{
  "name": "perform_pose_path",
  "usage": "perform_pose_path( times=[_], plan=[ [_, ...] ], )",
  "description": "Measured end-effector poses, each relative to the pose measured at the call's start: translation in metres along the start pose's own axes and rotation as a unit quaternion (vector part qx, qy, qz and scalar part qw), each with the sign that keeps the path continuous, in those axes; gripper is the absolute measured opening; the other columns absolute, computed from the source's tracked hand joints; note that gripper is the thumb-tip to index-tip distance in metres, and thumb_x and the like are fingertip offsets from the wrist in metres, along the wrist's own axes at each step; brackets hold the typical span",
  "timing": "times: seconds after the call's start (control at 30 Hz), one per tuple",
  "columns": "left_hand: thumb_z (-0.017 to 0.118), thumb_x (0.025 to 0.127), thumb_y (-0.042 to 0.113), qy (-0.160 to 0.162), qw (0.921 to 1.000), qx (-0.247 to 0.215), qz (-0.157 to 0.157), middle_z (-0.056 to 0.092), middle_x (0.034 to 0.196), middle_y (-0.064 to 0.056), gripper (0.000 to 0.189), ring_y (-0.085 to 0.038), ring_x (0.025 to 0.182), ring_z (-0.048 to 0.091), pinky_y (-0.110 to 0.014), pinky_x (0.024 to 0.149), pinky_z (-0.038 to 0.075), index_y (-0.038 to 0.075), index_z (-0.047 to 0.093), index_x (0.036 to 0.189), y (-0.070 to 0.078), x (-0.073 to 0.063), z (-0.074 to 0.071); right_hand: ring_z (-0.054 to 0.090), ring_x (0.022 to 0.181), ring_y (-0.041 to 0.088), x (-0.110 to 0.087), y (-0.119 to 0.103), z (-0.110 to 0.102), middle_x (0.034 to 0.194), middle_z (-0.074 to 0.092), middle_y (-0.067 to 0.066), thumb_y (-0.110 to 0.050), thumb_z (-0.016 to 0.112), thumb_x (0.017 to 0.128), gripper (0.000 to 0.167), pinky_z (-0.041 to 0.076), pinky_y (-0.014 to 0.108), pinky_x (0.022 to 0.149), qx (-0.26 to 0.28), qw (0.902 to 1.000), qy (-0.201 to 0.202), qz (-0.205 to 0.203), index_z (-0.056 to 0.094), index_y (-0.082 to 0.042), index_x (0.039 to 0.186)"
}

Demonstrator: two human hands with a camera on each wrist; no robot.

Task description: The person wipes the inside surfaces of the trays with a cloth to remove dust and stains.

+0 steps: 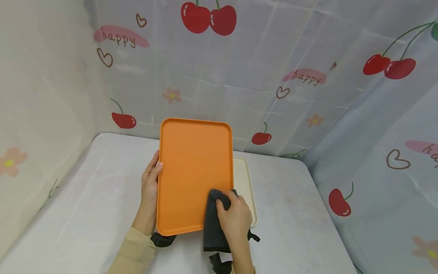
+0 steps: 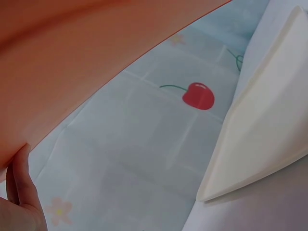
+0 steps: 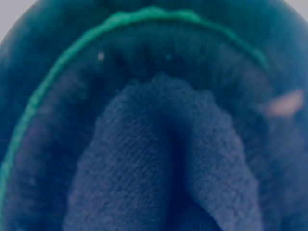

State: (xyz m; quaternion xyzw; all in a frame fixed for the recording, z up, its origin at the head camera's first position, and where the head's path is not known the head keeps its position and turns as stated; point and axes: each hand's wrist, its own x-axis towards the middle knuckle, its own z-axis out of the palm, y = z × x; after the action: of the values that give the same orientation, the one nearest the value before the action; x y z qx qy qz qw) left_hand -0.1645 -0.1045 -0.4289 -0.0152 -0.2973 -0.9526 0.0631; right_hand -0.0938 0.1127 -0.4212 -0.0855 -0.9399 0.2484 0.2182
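Observation:
An orange rectangular tray (image 1: 195, 163) is held up, tilted, in the middle of the head view. My left hand (image 1: 148, 198) grips its left edge, thumb toward the front and fingers behind. In the left wrist view the tray's underside (image 2: 82, 57) shows, with fingertips (image 2: 23, 178) against it. My right hand (image 1: 236, 217) pinches a dark grey cloth (image 1: 213, 228) at the tray's lower right face, and the cloth hangs below the tray's edge. The right wrist view is filled by the blurred cloth (image 3: 125, 159), which hides that hand's fingers.
Behind the orange tray a cream tray (image 1: 244, 182) lies on the white table (image 1: 291, 213), partly covered from view. A printed curtain (image 1: 212, 76) with cherries stands behind the table and along its sides. Black wrist straps (image 1: 163, 239) sit near both wrists.

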Motion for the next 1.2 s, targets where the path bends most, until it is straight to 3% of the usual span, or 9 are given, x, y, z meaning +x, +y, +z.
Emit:
perform_pose_path(
  times=[0.2,0.3,0.63,0.8,0.93,1.2],
  plan=[
    [0.051,0.102,0.011,0.012,0.9997,0.020,-0.010,0.064,0.129,0.010,0.050,-0.007,0.106,0.067,-0.021,0.089,0.056,0.014,0.039,0.150,-0.002,-0.001,0.002,0.067,0.071,0.026,-0.007,-0.018,0.005,0.086,0.071,0.005,-0.025,0.083,0.075,0.024,0.050,0.035,0.052,0.006,0.9993,-0.010,-0.036,0.076,-0.022,0.098],
    [0.051,0.101,0.011,0.013,0.9995,0.025,-0.011,0.063,0.130,0.010,0.050,-0.007,0.108,0.066,-0.021,0.089,0.056,0.014,0.040,0.150,-0.003,-0.001,0.001,0.068,0.073,0.025,-0.011,-0.029,0.008,0.088,0.071,0.005,-0.024,0.083,0.075,0.023,0.052,0.035,0.054,0.010,0.9978,-0.018,-0.063,0.076,-0.021,0.097],
    [0.049,0.102,0.008,0.001,0.9999,0.010,0.008,0.062,0.132,0.009,0.042,-0.007,0.110,0.065,-0.022,0.089,0.056,0.019,0.052,0.142,-0.004,0.000,0.000,0.060,0.056,0.014,-0.020,-0.061,0.017,0.075,0.067,0.000,-0.025,0.086,0.071,0.025,0.036,0.017,0.044,0.018,0.9841,-0.007,-0.177,0.076,-0.022,0.094],
    [0.050,0.101,0.007,0.000,0.9998,0.015,0.013,0.064,0.130,0.010,0.041,-0.007,0.108,0.065,-0.021,0.088,0.056,0.018,0.054,0.140,-0.005,0.002,-0.001,0.055,0.052,0.010,-0.025,-0.077,0.023,0.075,0.066,-0.002,-0.029,0.087,0.071,0.026,0.028,0.013,0.042,-0.001,0.9749,-0.021,-0.222,0.077,-0.023,0.094],
    [0.048,0.102,0.006,0.000,0.9997,0.019,0.013,0.064,0.128,0.010,0.039,-0.008,0.105,0.066,-0.021,0.086,0.057,0.021,0.060,0.136,-0.006,0.002,-0.003,0.055,0.052,0.009,-0.028,-0.085,0.025,0.074,0.065,-0.003,-0.029,0.087,0.071,0.025,0.029,0.014,0.041,-0.008,0.9709,-0.031,-0.237,0.077,-0.024,0.094],
    [0.050,0.101,0.007,-0.010,0.9996,0.019,0.018,0.063,0.130,0.011,0.038,-0.007,0.108,0.065,-0.020,0.089,0.056,0.021,0.061,0.135,-0.005,0.003,-0.005,0.053,0.052,0.009,-0.029,-0.086,0.027,0.073,0.063,-0.003,-0.028,0.086,0.072,0.025,0.031,0.015,0.041,-0.003,0.9722,-0.034,-0.232,0.076,-0.025,0.094]
  ],
)
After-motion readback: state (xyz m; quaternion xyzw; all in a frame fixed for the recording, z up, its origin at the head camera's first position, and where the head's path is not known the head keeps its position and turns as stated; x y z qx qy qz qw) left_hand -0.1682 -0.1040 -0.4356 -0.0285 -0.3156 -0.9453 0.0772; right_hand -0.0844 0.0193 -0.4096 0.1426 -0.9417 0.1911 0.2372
